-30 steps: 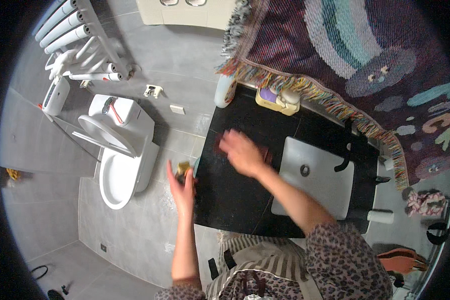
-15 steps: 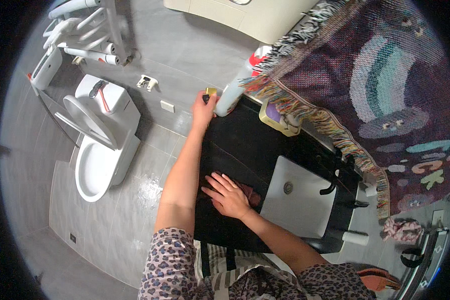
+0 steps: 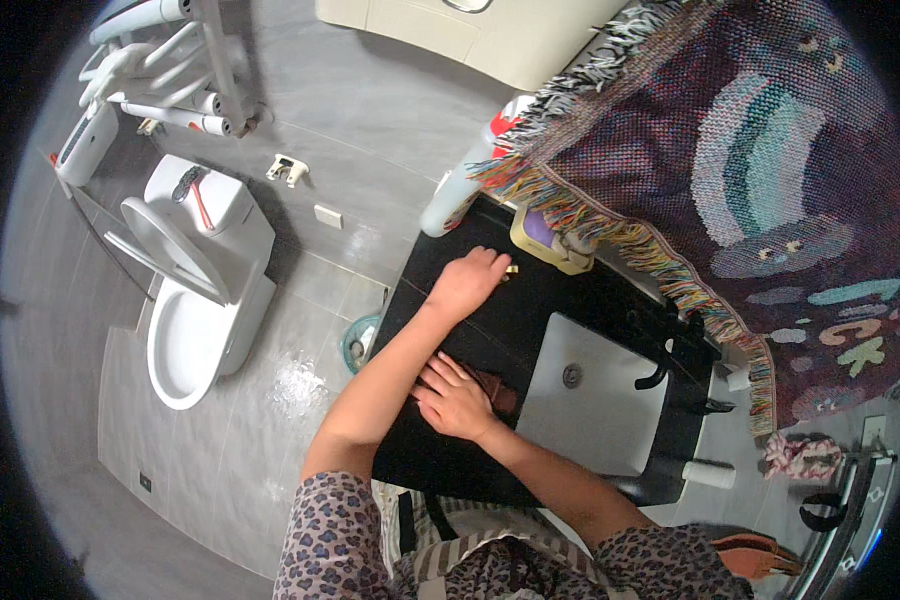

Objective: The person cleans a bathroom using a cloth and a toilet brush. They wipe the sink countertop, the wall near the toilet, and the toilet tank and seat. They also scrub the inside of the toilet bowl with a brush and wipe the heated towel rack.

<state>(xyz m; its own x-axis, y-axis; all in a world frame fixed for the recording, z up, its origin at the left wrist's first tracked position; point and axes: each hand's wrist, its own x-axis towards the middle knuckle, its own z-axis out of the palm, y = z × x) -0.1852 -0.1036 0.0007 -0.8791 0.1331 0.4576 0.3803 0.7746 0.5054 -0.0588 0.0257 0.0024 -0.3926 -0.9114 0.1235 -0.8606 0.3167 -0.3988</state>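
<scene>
The right hand (image 3: pixel 457 398) lies flat, fingers spread, pressing a reddish-brown cloth (image 3: pixel 498 392) on the black counter (image 3: pixel 440 465) beside the white sink (image 3: pixel 600 400). Farther along, the left hand (image 3: pixel 467 281) rests palm down, fingers loosely curled over a small yellow thing (image 3: pixel 511 269), near the soap dish (image 3: pixel 547 240).

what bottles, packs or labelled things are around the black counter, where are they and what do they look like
White spray bottle: counter's far left corner, tall, red and blue label.
Cream soap dish: beyond the left hand, squarish, purple bar inside.
Right hand: flat on a brown cloth beside the white sink.
</scene>
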